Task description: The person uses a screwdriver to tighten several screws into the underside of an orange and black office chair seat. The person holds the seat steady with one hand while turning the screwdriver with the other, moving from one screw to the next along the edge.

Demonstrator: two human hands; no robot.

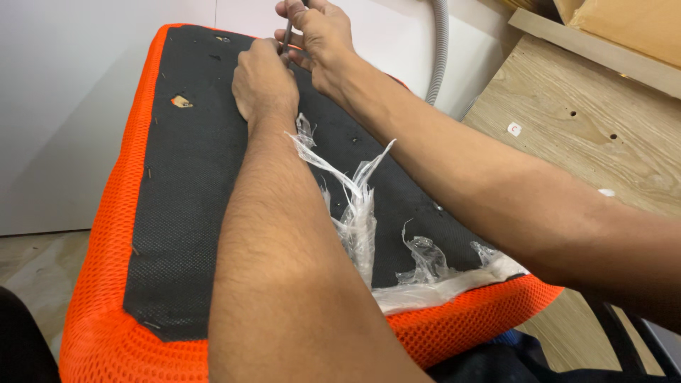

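Just between fingers (298, 32): thin tool (287, 32).

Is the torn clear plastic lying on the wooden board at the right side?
No, the torn clear plastic lies on the black underside of the orange seat cushion.

Both forearms stretched forward, nearly parallel, wrists close together at the far end. Left hand (264, 78) curled knuckles-up, fingers tucked under. Right hand (317, 35) clenched just beyond, touching the left.
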